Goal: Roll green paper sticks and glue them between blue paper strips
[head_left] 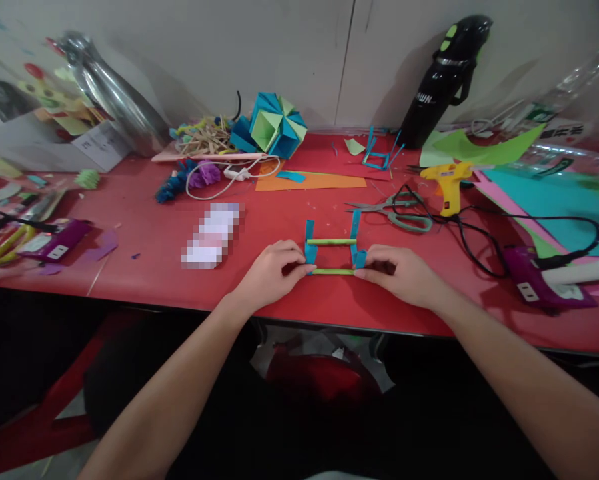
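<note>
A small paper frame point(332, 242) lies near the front edge of the red table, made of blue strips at both sides joined by two green rolled bars. My left hand point(274, 273) pinches its front left corner, where the nearer green bar point(333, 271) meets the blue strip. At the front right corner, my right hand point(399, 273) grips the other end between thumb and fingers. Blue strip ends stick up beside both hands. Behind the frame rest scissors point(392, 212) with grey-green handles. The fingertips partly hide both front corners.
A yellow glue gun point(447, 183) with a black cord lies to the right, near a purple power block point(542, 280) and coloured paper sheets point(554, 200). Behind stand a black bottle point(437, 87), a blue-green paper ball point(278, 125) and a steel jug point(114, 93). A pixelated patch point(213, 235) is left.
</note>
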`<state>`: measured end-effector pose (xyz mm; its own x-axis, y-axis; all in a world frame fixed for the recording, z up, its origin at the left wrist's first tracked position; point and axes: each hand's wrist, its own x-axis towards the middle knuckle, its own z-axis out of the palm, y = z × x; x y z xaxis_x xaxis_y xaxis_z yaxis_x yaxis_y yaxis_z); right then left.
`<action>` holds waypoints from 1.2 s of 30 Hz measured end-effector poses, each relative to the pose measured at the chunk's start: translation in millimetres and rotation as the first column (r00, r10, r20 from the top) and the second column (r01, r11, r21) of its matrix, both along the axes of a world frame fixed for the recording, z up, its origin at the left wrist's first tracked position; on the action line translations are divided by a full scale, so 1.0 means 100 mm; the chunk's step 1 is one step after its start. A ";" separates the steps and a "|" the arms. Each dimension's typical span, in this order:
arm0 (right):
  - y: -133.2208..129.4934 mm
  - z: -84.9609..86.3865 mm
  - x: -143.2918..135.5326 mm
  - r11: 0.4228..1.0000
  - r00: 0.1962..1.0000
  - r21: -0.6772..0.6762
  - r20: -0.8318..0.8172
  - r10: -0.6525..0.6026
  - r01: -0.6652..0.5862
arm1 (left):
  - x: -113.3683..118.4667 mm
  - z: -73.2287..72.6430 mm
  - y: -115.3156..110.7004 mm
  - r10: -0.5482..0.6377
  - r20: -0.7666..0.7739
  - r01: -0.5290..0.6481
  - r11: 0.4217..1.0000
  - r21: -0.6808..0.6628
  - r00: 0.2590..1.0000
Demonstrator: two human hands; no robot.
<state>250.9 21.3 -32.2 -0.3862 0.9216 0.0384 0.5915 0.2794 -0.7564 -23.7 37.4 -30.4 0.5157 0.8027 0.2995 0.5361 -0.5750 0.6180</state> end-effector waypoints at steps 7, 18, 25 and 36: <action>0.05 -0.03 0.06 0.997 0.998 -0.051 -0.021 0.065 -0.066 | 0.00 -0.01 0.01 -0.010 -0.019 0.010 1.000 0.010 1.000; 0.10 -0.06 0.17 0.976 0.975 -0.048 -0.071 0.209 -0.213 | 0.01 -0.01 0.00 0.004 -0.030 -0.004 1.000 0.002 1.000; 0.08 -0.05 0.13 0.986 0.982 -0.043 -0.102 0.157 -0.162 | 0.00 -0.02 0.00 0.001 -0.014 -0.002 1.000 -0.006 1.000; 0.06 -0.05 0.11 0.993 0.991 -0.049 -0.086 0.100 -0.104 | 0.02 -0.03 -0.01 -0.007 -0.002 0.007 1.000 0.030 1.000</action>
